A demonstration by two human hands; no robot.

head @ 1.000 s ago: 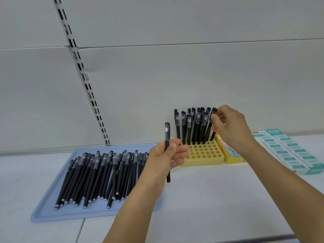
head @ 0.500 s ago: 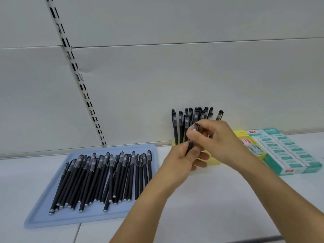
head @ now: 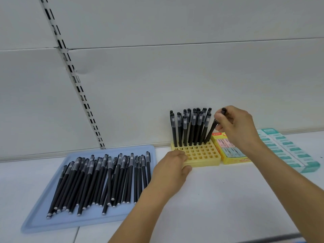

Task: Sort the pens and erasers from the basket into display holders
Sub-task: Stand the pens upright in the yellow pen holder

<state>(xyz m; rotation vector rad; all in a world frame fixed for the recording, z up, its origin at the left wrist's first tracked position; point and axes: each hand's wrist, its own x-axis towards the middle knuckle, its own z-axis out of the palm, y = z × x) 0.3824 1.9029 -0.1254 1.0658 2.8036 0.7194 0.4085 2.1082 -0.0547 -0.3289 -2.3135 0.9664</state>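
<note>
A yellow pen holder with a grid of holes stands by the back wall, its rear rows filled with several upright black pens. My right hand pinches the top of one black pen, tilted, its lower end in a hole at the holder's right rear. My left hand rests on the holder's front left corner, holding nothing else. A blue tray at the left carries several loose black pens.
A yellow box of pastel erasers sits right of the holder. Two long teal-and-white eraser boxes lie at the far right. A slotted shelf rail runs up the white back wall.
My left hand passed its pen to my right hand, then dropped onto the holder's corner. My right hand carried that pen to the holder's right rear.
</note>
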